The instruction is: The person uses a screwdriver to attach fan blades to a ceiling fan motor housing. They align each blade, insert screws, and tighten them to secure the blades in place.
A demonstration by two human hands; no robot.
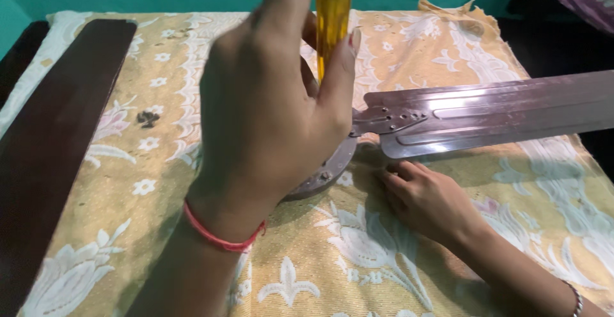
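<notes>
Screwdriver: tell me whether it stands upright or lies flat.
Upright. The left hand holds the yellow screwdriver with its handle vertical above the round fan hub; its tip is hidden.

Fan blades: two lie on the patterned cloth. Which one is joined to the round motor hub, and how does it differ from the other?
The silvery metal blade at right is bolted to the hub. The dark brown blade lies loose along the cloth's left edge.

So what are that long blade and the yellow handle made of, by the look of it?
The fan blade looks like sheet metal with a satin brown-silver finish: it shows pressed ribs, rivets and soft glare. The yellow handle in the left hand seems to be clear amber plastic, since light glows through it.
</notes>
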